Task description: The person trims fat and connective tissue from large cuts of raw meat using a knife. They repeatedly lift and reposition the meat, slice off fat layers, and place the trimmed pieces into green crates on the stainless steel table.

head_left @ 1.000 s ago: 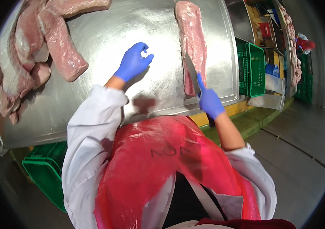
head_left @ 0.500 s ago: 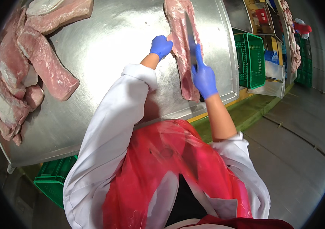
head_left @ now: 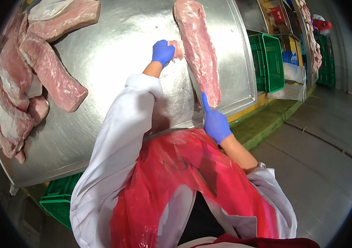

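Note:
A long pork loin point(head_left: 197, 45) lies lengthwise on the steel table point(head_left: 114, 120) in front of me. My left hand point(head_left: 163, 52), in a blue glove, is closed on a small meat scrap point(head_left: 178, 49) at the loin's left side. Whether the scrap is still joined to the loin I cannot tell. My right hand point(head_left: 216, 125), also gloved in blue, grips a knife at the loin's near end, forefinger stretched forward. The knife blade point(head_left: 195, 84) points away from me along the loin's left edge; the handle is hidden in my fist.
Several large meat pieces point(head_left: 54, 66) are heaped at the table's left. A green crate point(head_left: 272, 62) stands beyond the right edge, and another green crate point(head_left: 58, 202) is below the near left edge. Farther right, more meat point(head_left: 313, 37) lies along another table, near a person in red point(head_left: 321, 25).
The knife has swung from over the loin to its left edge, and my right hand has drawn back toward me. My left hand has shifted slightly left, pulling the scrap outward.

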The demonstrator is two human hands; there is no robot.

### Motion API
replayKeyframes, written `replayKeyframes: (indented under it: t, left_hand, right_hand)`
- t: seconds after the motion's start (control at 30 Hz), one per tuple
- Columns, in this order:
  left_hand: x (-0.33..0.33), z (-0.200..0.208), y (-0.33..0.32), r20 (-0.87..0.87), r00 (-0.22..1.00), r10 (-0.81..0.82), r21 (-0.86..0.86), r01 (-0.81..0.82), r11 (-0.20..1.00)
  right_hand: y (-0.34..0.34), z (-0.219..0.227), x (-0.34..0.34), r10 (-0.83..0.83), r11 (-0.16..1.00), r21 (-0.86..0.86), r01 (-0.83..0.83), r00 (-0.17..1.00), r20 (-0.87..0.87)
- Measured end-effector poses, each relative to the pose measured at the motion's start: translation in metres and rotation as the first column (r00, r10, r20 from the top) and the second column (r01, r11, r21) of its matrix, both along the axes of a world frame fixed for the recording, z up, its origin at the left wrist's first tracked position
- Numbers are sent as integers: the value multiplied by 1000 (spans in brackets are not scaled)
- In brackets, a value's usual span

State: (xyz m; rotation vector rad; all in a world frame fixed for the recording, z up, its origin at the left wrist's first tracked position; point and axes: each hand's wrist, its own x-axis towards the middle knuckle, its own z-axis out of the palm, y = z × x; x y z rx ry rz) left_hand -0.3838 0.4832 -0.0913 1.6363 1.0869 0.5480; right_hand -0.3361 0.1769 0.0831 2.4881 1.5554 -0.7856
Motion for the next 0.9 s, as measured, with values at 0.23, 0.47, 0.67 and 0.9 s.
replayKeyframes:
  t: [0.23, 0.47, 0.67, 0.9]
  left_hand:
    - [-9, -11, 2, 186, 979, 85, -226, -42, 973]
    - [-14, 10, -1, 149, 985, 91, 12, -94, 996]
    - [-53, 125, -29, 416, 895, 164, -81, -143, 986]
    - [-244, 219, -116, 102, 980, 171, -48, -167, 985]
  right_hand:
    - [113, -20, 12, -26, 981, 196, 13, 998, 64]
    - [71, -62, 4, -34, 979, 203, 33, 999, 3]
    - [11, -24, 36, 26, 923, 383, 42, 985, -172]
    - [68, -55, 175, -196, 813, 260, 521, 665, -720]
